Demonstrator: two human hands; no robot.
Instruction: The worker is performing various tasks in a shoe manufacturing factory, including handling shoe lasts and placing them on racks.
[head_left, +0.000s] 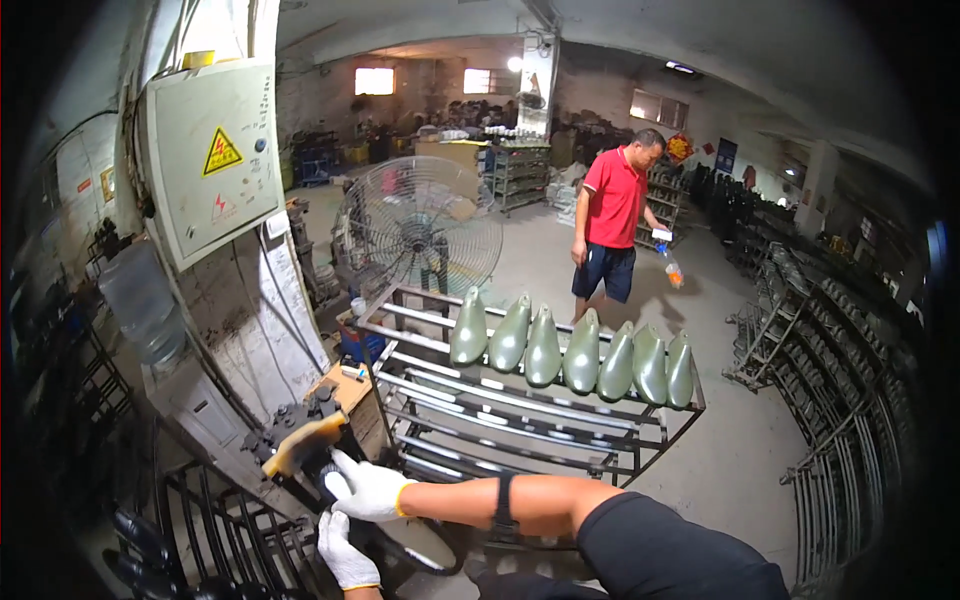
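Right hand (365,490) in white glove, fingers gripping a tan rubber shoe sole (303,443) at dark machine (300,420), left gloved hand (345,552) below, finger state unclear, 7 green shoe lasts (580,352) on metal rack (520,420) beyond.

A dim workshop with a bare concrete floor (720,450) and a low vaulted ceiling (700,40). Two bright windows (374,80) glow in the far wall. Metal racks (850,400) line the right side; a grey electrical cabinet (212,155) hangs on the left pillar.
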